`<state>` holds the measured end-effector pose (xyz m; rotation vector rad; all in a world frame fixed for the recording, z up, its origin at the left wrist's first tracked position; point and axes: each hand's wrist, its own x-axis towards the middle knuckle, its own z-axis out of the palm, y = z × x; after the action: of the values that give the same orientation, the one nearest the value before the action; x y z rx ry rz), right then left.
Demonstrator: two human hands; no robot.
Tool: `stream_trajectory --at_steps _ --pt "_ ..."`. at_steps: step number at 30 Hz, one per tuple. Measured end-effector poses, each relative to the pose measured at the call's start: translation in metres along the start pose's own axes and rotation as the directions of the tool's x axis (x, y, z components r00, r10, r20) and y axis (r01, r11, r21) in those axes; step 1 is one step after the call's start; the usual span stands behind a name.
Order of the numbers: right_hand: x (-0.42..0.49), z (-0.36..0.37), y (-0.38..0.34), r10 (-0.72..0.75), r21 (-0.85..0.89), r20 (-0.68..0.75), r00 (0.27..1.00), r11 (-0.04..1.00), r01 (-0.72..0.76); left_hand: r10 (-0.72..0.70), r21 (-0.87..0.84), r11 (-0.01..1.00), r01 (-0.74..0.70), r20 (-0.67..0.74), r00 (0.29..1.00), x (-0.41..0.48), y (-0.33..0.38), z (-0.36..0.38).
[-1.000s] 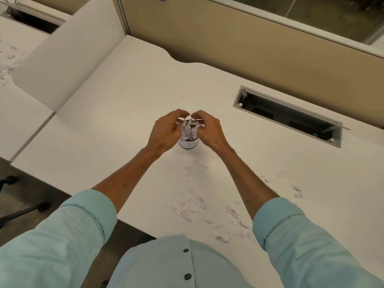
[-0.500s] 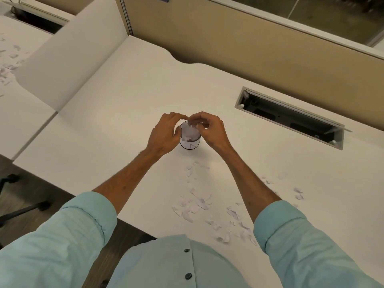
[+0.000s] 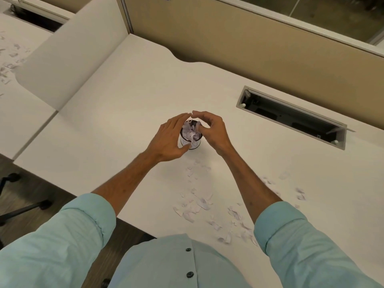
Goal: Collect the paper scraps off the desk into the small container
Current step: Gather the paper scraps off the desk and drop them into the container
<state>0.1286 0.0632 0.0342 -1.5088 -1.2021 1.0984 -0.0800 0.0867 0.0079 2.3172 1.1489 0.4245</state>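
The small container (image 3: 190, 140) stands mid-desk, heaped with paper scraps (image 3: 192, 130) that stick up past its rim. The left hand (image 3: 169, 140) cups its side, fingers loosely spread; the right hand (image 3: 212, 132) curls over the top, thumb and fingertips pinched near the scraps, though whether it holds one is unclear. Many loose scraps (image 3: 207, 206) remain on the desk (image 3: 116, 121) nearer the person, so collection looks partly done.
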Motion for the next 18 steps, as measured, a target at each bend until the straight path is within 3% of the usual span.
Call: stream_trajectory --at_steps 6,10,18 --pt "0.000 -0.006 0.005 0.004 -0.053 -0.043 0.999 0.999 -0.006 0.046 0.047 0.998 -0.039 -0.157 0.986 0.002 -0.003 -0.003" --pt "0.003 0.001 0.004 0.033 -0.014 -0.058 0.998 0.999 -0.033 0.083 0.139 0.988 -0.062 -0.153 0.985 0.008 -0.002 0.002" --pt "0.007 0.008 0.005 -0.077 -0.283 -0.076 0.994 0.958 0.052 0.099 0.165 0.984 -0.065 -0.206 0.973 0.007 -0.003 0.006"
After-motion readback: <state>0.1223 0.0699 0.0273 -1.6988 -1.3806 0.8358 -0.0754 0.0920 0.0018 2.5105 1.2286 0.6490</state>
